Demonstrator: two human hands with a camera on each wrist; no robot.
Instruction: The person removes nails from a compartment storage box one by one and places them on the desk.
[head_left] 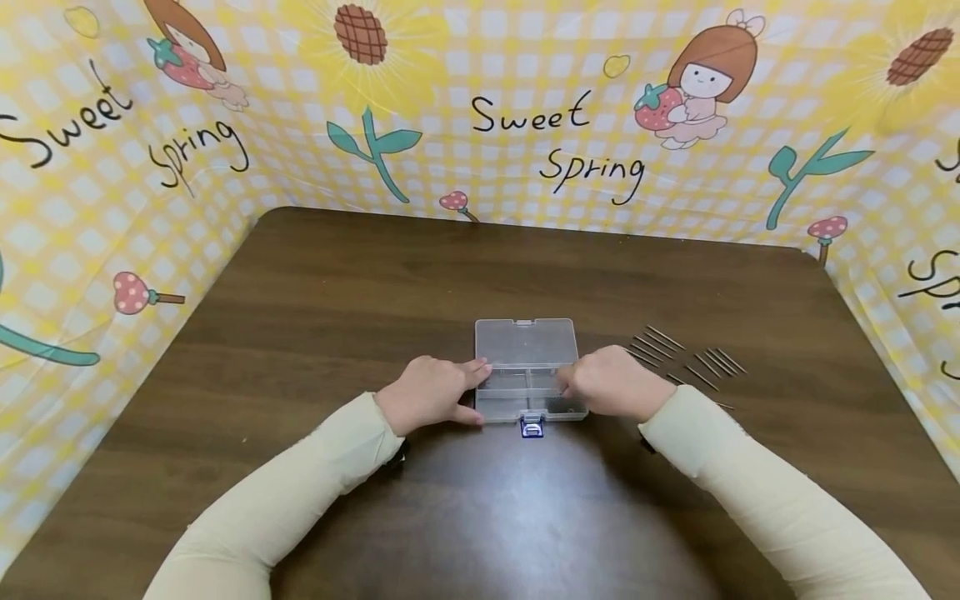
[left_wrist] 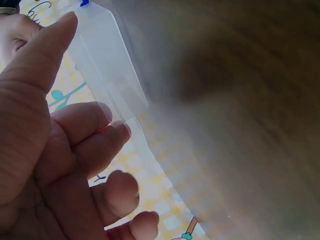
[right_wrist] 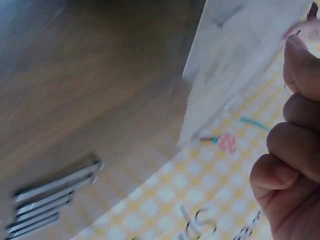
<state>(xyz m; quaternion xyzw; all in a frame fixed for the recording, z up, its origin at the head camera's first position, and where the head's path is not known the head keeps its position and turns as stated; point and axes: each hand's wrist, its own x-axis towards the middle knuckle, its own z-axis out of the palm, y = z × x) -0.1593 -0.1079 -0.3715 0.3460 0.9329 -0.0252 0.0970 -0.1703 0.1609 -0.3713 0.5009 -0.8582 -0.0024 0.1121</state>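
Observation:
A clear plastic compartment box [head_left: 525, 408] lies on the table with its lid [head_left: 525, 342] raised toward the back. Its blue latch [head_left: 532, 427] points toward me. My left hand [head_left: 433, 390] holds the box's left side, thumb by the front corner and fingertips near the hinge. In the left wrist view, fingertips [left_wrist: 120, 129] touch the clear plastic. Over the right-hand compartments is my right hand [head_left: 618, 383], its fingers curled and thumb against index finger. No held object can be made out there. Some dark bits show faintly through the box wall [right_wrist: 225, 45] in the right wrist view.
Several thin metal rods [head_left: 660, 337] lie on the table right of the box, partly behind my right hand. Another group of rods [head_left: 720, 361] lies farther right. A patterned yellow cloth [head_left: 525, 50] rises along the back and sides of the brown table [head_left: 360, 283].

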